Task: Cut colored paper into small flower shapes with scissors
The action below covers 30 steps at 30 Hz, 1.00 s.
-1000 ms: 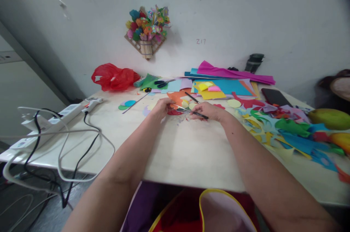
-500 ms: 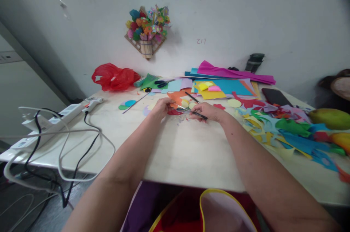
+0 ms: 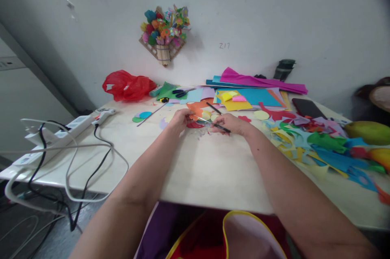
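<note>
Both my arms reach over a pale table (image 3: 201, 169). My right hand (image 3: 233, 124) is closed round a thin black tool (image 3: 217, 127) that may be small scissors or tweezers; its metal tip points left towards my left hand. My left hand (image 3: 179, 120) has its fingers curled, pinching small coloured paper pieces: an orange cut-out (image 3: 196, 109) and a red scrap (image 3: 194, 125) lie right at its fingertips. Pale yellow paper circles (image 3: 210, 116) lie between the two hands. A second thin black stick (image 3: 213, 108) rests just beyond them.
Stacked coloured paper sheets (image 3: 250, 92) lie at the back, scrap cuttings (image 3: 319, 145) at the right with a phone (image 3: 307, 108) and fruit (image 3: 367, 132). A red bag (image 3: 128, 86), scissors (image 3: 181, 92), power strips (image 3: 70, 127) with cables at left. Paper flowers (image 3: 164, 31) hang on the wall.
Almost nothing has moved; my right hand and the black tool have shifted very slightly towards my left hand.
</note>
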Available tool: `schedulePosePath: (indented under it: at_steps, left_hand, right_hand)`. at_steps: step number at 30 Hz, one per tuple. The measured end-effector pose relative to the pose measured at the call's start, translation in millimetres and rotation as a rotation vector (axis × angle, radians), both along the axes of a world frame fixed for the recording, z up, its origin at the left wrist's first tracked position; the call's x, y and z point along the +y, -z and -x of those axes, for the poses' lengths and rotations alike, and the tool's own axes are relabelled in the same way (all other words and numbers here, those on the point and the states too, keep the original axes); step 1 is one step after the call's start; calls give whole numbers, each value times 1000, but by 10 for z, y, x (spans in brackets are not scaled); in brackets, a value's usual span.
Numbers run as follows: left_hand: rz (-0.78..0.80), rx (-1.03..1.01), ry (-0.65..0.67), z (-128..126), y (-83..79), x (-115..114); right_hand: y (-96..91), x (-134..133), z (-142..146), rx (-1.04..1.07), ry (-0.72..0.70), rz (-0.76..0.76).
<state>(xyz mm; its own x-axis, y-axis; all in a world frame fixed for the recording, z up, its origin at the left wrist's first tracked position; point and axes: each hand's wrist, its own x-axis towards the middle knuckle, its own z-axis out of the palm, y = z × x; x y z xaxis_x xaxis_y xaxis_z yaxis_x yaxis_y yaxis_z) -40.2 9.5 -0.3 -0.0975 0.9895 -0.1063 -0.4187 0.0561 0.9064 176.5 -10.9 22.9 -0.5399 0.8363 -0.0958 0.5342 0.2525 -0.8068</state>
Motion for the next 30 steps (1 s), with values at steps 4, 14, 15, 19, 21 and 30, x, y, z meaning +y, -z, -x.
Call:
schedulePosePath:
  at_steps: [4, 14, 15, 19, 21, 30]
  left_hand:
    - [7, 0, -12, 5, 9, 21]
    - [3, -68, -82, 29, -24, 33]
    - [4, -69, -85, 29, -29, 28]
    - [2, -73, -91, 22, -41, 10]
    - [-1, -80, -100, 15, -42, 9]
    - [-43, -92, -119, 5, -11, 38]
  right_hand:
    - [-18, -34, 15, 16, -10, 21]
    - [63, 73, -82, -19, -65, 36]
    - [59, 76, -95, -25, -71, 40]
    - [11, 30, -125, 20, -40, 41]
    - [-8, -1, -125, 94, -8, 37]
    - [75, 80, -17, 75, 285, -77]
